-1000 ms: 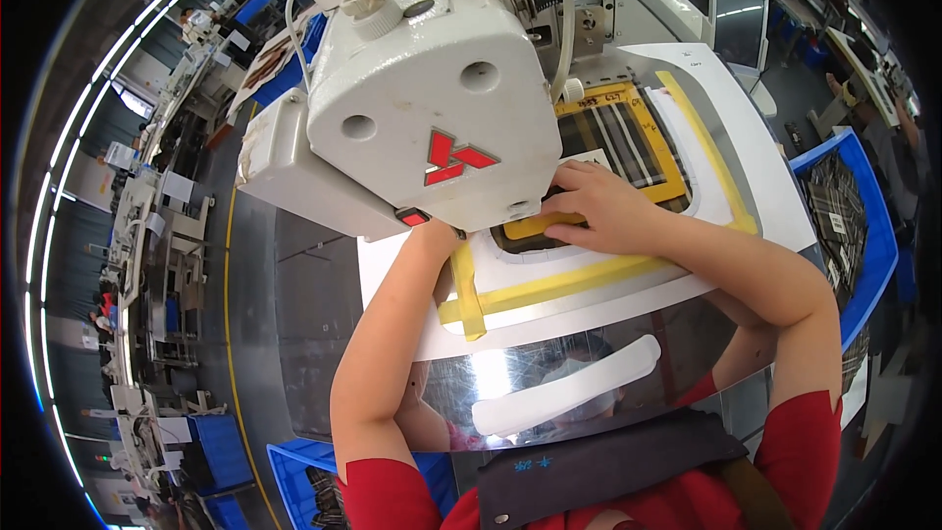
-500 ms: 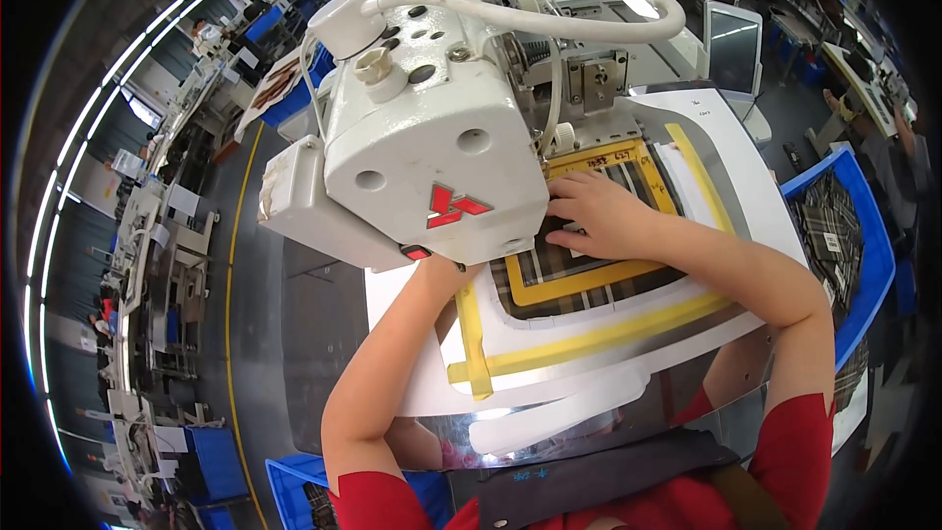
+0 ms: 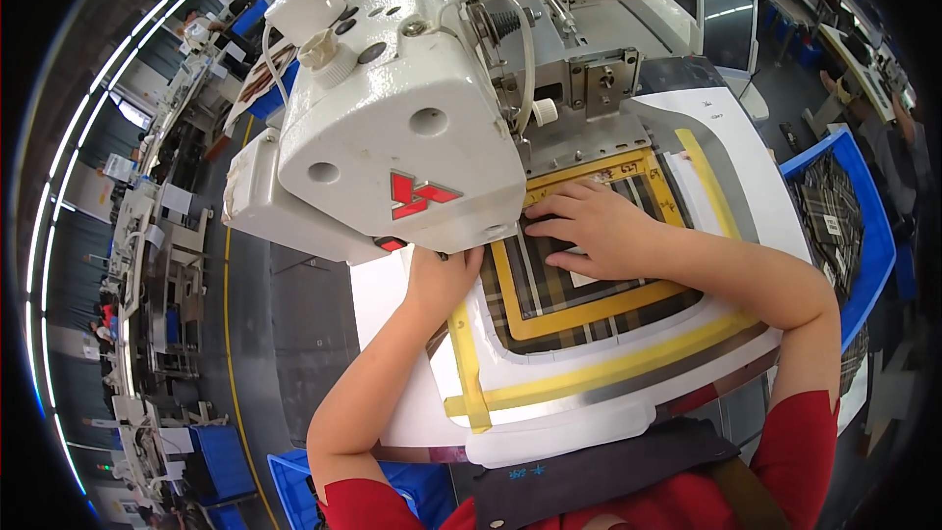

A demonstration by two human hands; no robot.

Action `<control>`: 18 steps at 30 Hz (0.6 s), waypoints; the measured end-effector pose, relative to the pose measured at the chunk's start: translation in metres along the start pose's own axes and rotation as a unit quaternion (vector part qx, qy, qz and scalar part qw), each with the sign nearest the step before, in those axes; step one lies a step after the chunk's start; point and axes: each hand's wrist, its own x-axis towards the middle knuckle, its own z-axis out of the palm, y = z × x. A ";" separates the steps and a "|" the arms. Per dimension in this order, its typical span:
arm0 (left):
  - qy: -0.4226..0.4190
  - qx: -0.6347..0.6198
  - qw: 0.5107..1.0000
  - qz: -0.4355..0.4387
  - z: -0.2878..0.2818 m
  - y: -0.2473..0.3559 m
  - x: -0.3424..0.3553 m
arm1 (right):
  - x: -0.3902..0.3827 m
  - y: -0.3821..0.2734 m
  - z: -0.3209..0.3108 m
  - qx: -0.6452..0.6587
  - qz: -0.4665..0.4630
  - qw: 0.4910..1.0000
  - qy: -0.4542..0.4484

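Right hand [image 3: 610,233] palm-down over plaid cloth [image 3: 546,287]

Plaid cloth [image 3: 549,287] matt; machine head [image 3: 365,149] glossy, lightly pebbled; bracket [image 3: 593,88] bare metal.

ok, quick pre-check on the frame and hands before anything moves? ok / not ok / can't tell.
1. Plaid fabric flat inside the yellow frame: ok where visible; part is under the hand.
2. Right hand clear of the fabric: not ok, it rests on it with fingers spread.
3. Left hand clear of the machine head: cannot tell, its fingers are partly hidden behind the head.
4. Yellow tape in place along the frame's near side: ok.
5. Screen showing ready: cannot tell, it looks dark with a streak of glare.
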 end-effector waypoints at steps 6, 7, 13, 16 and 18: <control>0.033 0.051 0.998 0.004 -0.008 0.015 -0.009 | -0.006 -0.015 -0.001 0.011 -0.004 1.000 0.001; -0.001 0.046 0.998 -0.032 -0.011 0.021 -0.009 | -0.008 -0.016 0.001 0.010 0.000 1.000 0.001; -0.052 0.007 0.996 -0.068 -0.035 0.034 -0.017 | -0.033 -0.017 -0.012 -0.082 0.065 0.994 0.024; -0.094 -0.016 0.992 -0.083 -0.051 0.046 -0.035 | -0.073 -0.012 -0.032 -0.140 0.149 0.978 0.037; -0.104 0.002 0.994 0.024 -0.054 0.055 -0.040 | -0.090 -0.008 -0.037 -0.158 0.153 0.974 0.056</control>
